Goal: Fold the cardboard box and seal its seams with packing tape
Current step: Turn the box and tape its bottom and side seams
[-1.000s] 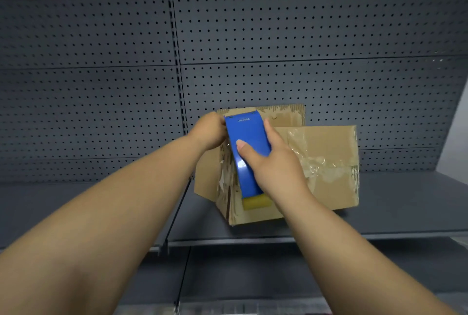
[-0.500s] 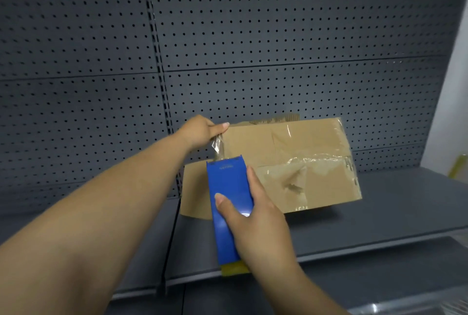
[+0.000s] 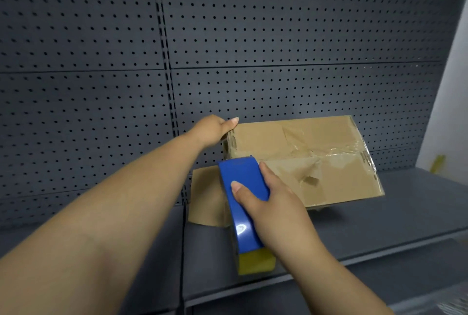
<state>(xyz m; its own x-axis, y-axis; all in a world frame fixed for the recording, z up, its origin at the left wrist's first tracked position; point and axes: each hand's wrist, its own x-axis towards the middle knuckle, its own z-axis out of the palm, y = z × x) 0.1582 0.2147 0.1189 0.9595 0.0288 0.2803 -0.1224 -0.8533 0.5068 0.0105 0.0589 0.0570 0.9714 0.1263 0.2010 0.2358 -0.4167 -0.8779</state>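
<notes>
We find the left hand (image 3: 215, 130) gripping the box (image 3: 304, 160) corner and the right hand (image 3: 268, 203) clasping the dispenser (image 3: 240, 188). Tape may wrinkle if the box slides on the shelf (image 3: 379, 226).

the left hand (image 3: 214, 130) curls over the far left corner of the cardboard box (image 3: 316, 162), so its fingers are out of sight behind the edge. the tape dispenser (image 3: 243, 203) and right hand (image 3: 273, 211) cover the box's left end; the tape roll cannot be made out. both forearms are cut off at the bottom edge, toward 6 and 8 o'clock.
</notes>
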